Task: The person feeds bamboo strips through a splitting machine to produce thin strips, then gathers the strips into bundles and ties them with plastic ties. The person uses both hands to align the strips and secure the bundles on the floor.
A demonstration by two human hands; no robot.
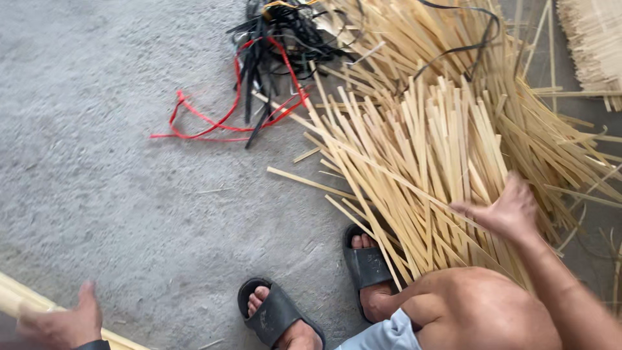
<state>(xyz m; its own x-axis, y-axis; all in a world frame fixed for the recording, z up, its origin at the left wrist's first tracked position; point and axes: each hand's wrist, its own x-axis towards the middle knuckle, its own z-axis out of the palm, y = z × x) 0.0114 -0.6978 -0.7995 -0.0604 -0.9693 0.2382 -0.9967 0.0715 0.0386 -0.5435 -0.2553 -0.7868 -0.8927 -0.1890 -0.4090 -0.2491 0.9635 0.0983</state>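
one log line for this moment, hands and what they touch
right hand: on bamboo strip pile | left hand: on bamboo pole | floor: red and black straps | feet: black sandals

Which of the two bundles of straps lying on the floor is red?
The red straps are the ones trailing left over the bare floor; the black straps lie bunched above them, against the bamboo strips.
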